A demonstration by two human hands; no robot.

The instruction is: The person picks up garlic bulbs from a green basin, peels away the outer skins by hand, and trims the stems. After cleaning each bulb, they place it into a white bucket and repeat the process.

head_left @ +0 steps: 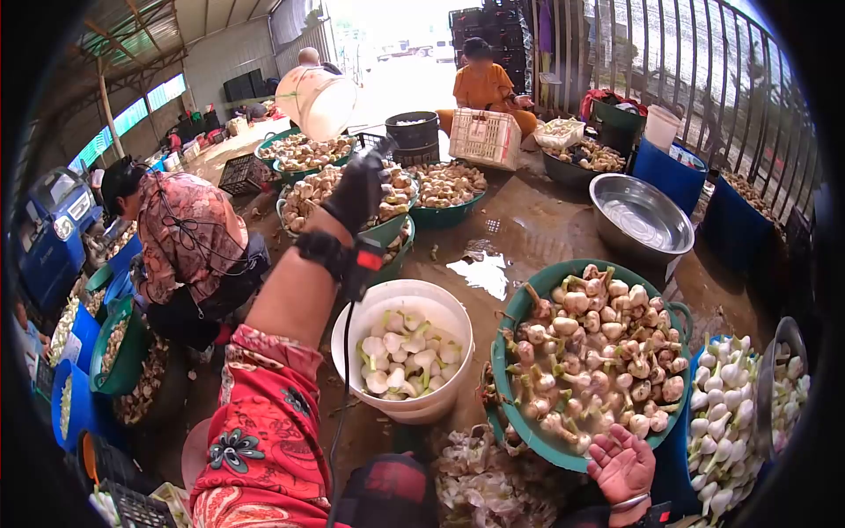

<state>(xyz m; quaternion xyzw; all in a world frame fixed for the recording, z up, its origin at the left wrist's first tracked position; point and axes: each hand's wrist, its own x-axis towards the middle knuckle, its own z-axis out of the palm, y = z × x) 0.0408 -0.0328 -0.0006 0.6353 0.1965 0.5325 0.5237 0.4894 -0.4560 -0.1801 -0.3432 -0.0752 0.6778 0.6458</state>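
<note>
Wet flr (546, 224): L hand (356, 192) raised, R hand (623, 468) palm-up.

Passable gap: wet floor (486, 308) between white bucket (421, 411) and green tub (554, 277). Obstructions: metal basin (627, 244) beyond; garlic peelings (484, 484) nearer.

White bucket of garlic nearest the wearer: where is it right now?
The white bucket stands just below the centre of the head view, right of the raised left forearm and immediately left of the large green tub.
</note>
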